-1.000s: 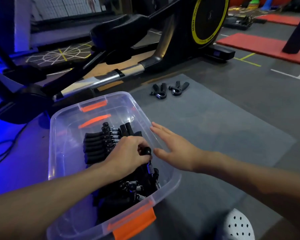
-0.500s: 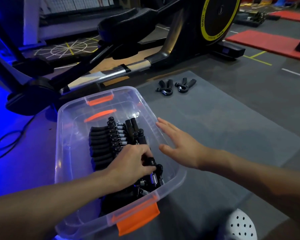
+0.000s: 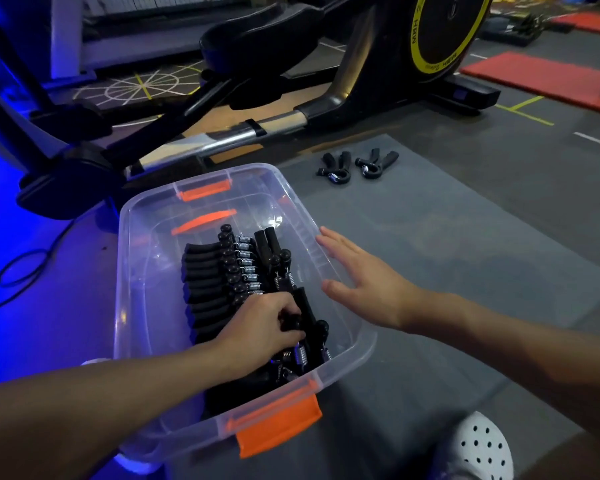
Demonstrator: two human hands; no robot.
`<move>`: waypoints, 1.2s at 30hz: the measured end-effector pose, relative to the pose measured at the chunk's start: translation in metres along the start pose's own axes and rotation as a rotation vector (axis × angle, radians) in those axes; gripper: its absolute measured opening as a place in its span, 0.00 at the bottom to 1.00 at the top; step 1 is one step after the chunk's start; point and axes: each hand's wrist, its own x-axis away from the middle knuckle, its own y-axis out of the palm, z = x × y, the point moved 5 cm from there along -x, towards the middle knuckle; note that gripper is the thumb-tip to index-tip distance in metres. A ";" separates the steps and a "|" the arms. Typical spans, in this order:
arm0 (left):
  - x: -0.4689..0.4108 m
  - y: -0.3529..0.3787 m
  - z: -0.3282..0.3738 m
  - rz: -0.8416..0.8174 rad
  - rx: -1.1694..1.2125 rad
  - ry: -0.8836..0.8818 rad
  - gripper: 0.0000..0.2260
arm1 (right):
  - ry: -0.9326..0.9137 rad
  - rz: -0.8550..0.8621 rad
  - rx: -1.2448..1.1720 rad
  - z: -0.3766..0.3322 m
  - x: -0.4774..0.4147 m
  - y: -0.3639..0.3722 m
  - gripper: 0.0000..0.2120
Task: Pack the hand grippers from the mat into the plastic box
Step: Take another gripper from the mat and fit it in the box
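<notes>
A clear plastic box [image 3: 137, 271] with orange latches holds a packed row of several black hand grippers [image 3: 219, 275] with steel springs. My left hand [image 3: 260, 327] is inside the box, its fingers curled round the knob of one hand gripper [image 3: 303, 313] near the box's near right corner. My right hand [image 3: 364, 282] lies flat with straight fingers against the box's right rim. Two more hand grippers lie side by side on the grey mat [image 3: 465, 271] at its far edge: one [image 3: 335, 166] on the left, the other [image 3: 374, 162] to its right.
A black elliptical trainer [image 3: 291, 64] with a yellow-ringed flywheel stands behind the box and mat. Red mats [image 3: 541, 77] lie far right. A cable [image 3: 25, 268] loops on the blue-lit floor at left. A white perforated shoe [image 3: 475, 448] shows at bottom right.
My left hand has moved the gripped hand gripper toward the box's near end and lower among the others. My right hand has stayed at the rim. The camera has shifted slightly.
</notes>
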 end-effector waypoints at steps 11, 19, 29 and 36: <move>-0.014 0.025 -0.019 -0.117 -0.016 -0.061 0.11 | 0.003 0.000 -0.039 0.002 0.001 0.001 0.33; -0.014 0.027 -0.022 -0.108 0.026 -0.086 0.08 | -0.010 0.011 -0.049 0.003 0.001 0.001 0.33; -0.015 0.022 -0.019 -0.093 0.030 -0.091 0.08 | -0.019 0.015 -0.045 0.005 0.001 0.002 0.33; -0.041 -0.022 0.009 0.022 0.035 0.089 0.07 | -0.029 -0.022 -0.062 0.003 -0.001 -0.004 0.31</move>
